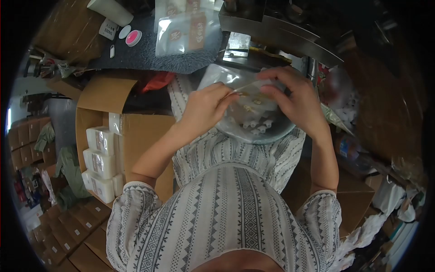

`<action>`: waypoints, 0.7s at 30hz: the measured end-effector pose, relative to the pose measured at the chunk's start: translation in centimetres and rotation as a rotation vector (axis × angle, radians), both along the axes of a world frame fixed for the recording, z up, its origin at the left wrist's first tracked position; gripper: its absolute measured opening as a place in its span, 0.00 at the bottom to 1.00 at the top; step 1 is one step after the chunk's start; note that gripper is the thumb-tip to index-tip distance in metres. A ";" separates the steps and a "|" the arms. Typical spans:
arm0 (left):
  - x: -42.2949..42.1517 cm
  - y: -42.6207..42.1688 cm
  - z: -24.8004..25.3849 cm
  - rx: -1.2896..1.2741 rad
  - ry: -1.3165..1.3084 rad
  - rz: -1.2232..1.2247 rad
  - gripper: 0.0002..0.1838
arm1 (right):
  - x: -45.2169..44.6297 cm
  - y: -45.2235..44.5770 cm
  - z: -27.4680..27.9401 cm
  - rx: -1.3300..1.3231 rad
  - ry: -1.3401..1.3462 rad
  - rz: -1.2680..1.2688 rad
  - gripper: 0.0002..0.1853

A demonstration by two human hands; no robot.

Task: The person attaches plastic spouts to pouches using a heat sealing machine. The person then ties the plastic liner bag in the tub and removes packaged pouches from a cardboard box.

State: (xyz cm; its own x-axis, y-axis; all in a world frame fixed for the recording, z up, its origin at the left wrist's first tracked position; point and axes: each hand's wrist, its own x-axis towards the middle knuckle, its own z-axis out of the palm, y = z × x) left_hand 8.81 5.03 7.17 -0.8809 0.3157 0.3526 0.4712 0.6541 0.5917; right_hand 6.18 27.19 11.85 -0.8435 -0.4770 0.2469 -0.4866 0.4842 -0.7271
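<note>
My left hand [206, 105] is closed in a pinch over a round basin [272, 138] on my lap. A thin pale edge runs from its fingertips toward the right hand; I cannot make out what it belongs to. Across from it, my right hand [293, 96] has thumb and forefinger apart, close to that edge. Clear plastic sheeting [216, 75] covers the far left of the basin. Inside lie several small white nozzle-like pieces [258, 127] and some small gold-coloured bits [249, 108].
On the left, an open carton [147, 136] holds wrapped white packs [100, 163]. A dark work surface [149, 59] ahead carries printed clear bags [183, 36], a pink round pot [133, 38] and a white cylinder [111, 11]. Metal machinery [281, 34] stands beyond the basin.
</note>
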 end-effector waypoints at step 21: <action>-7.6 -4.3 -5.9 -0.454 0.376 0.319 0.23 | -1.8 11.6 -5.6 0.569 0.046 -0.751 0.11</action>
State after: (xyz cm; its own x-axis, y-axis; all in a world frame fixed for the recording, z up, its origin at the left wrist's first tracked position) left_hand 1.17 0.71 1.26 -0.7987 0.2495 0.5475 0.3338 0.9408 0.0582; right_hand 4.41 38.76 6.23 -0.9744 0.1282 0.1847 0.0744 0.9591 -0.2732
